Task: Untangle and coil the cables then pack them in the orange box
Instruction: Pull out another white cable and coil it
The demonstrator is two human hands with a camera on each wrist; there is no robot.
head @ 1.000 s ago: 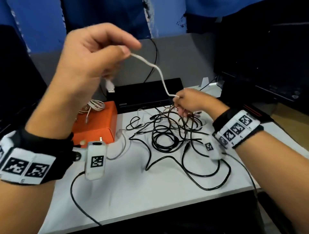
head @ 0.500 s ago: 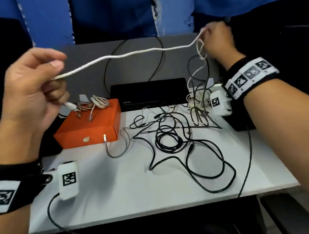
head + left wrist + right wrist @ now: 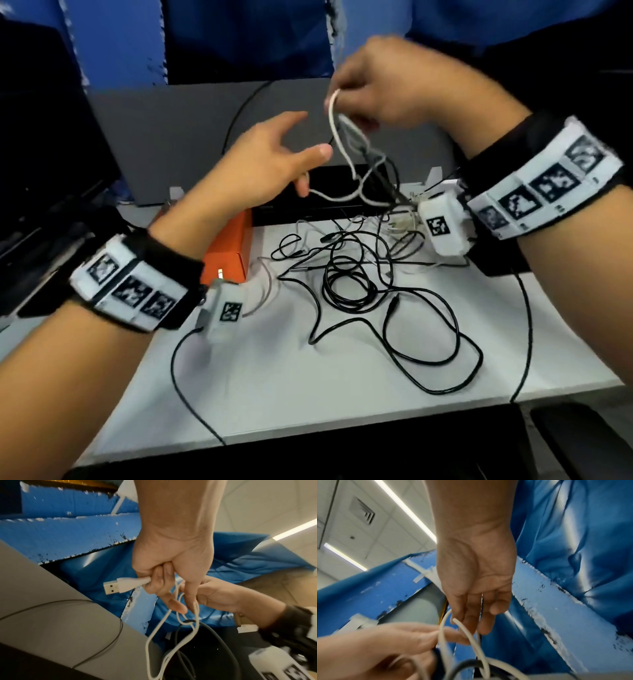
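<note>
- Both hands are being held raised above the table, the left hand [image 3: 270, 161] close beside the right hand [image 3: 387, 85], so that the white cable [image 3: 337, 144] is being lifted out of the pile.
- The white cable's USB plug [image 3: 116, 586] is being clamped in the curled lower fingers of the left hand, while its forefinger and thumb are being stretched toward the hanging loops (apparently to catch the next turn of a coil).
- A bend of the same cable is being pinched by the right hand at its fingertips [image 3: 471, 622], and a dark cable [image 3: 380, 171] is being dragged up with it, so the white one is judged not yet free.
- Black cables [image 3: 346, 284] are lying tangled on the white table [image 3: 308, 394], below and just in front of the hands.
- The orange box [image 3: 229, 253] is standing at the table's left, partly hidden behind the left wrist; whether anything is lying on it cannot be told.
</note>
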